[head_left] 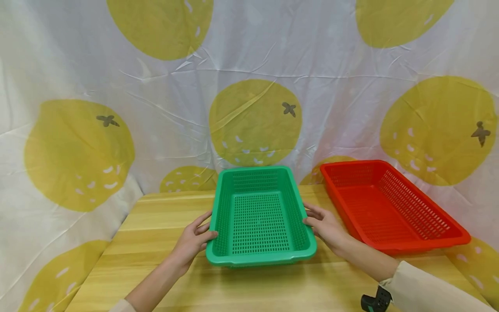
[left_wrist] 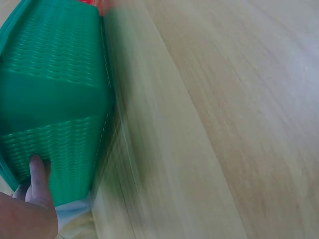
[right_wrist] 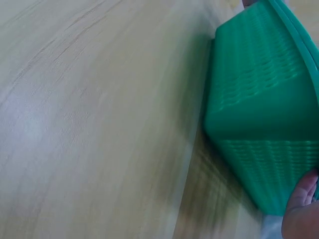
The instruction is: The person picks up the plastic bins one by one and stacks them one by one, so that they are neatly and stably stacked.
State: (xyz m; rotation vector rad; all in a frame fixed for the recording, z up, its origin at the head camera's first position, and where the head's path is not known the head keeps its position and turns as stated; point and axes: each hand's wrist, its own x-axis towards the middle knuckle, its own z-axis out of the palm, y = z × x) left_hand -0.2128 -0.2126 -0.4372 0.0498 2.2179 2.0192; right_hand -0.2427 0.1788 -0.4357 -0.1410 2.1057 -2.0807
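A green plastic basket (head_left: 259, 223) with slotted walls and floor sits in the middle of the head view, long side pointing away from me. My left hand (head_left: 192, 242) grips its left rim, thumb over the edge and fingers against the outer wall. On the opposite rim my right hand (head_left: 328, 229) holds in the same way. Both wrist views show the basket's outer walls (left_wrist: 55, 104) and bottom edge close above the wooden surface; whether it touches there I cannot tell. No items show inside the basket.
A larger red plastic basket (head_left: 390, 212) stands just right of my right hand. Both are on a wooden table (head_left: 156, 242). Behind hangs a pale curtain (head_left: 167, 112) with yellow fruit prints. A black device (head_left: 376, 301) sits at my right sleeve.
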